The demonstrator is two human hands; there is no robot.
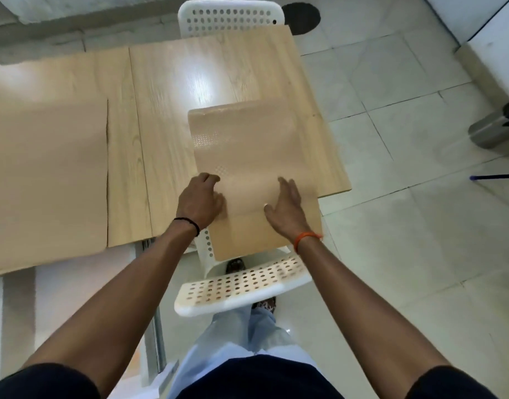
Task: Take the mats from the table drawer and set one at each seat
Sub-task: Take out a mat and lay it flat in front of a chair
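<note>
A tan mat [247, 145] lies on the right end of the light wooden table [167, 96]. Its near part hangs past the table's front edge, over a white perforated chair [241, 286]. My left hand [200, 200] is curled on the mat's left edge. My right hand [286, 208] rests flat on the mat near its right side, fingers apart. A second, larger-looking tan mat [46, 174] lies on the table's left part, also reaching past the front edge.
A second white perforated chair [230, 17] stands at the table's far side. On the tiled floor to the right are a metal bin [495, 131] and a blue stick [495, 177]. A dark round patch [301, 17] marks the floor at the back.
</note>
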